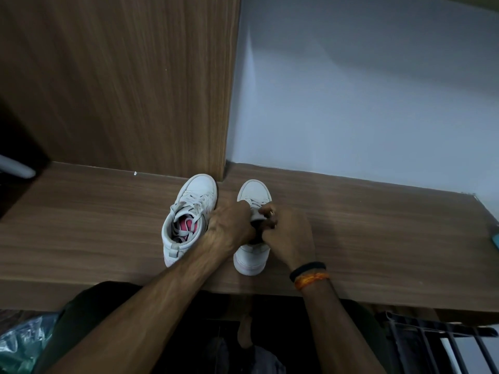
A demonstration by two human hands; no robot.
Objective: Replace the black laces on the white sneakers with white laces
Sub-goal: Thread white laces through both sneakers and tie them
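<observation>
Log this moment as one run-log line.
left sneaker: white laces in | right sneaker: both hands at its laces | left hand, right hand: fingers curled at lace area | surface: wooden shelf

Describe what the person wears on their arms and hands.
Both forearms are bare, with no sleeves in view. The left hand and its wrist carry nothing that shows. The wrist behind the right hand wears a black band and, just behind it, an orange thread bracelet. No gloves. Whether any finger wears a ring is too blurred to tell.
</observation>
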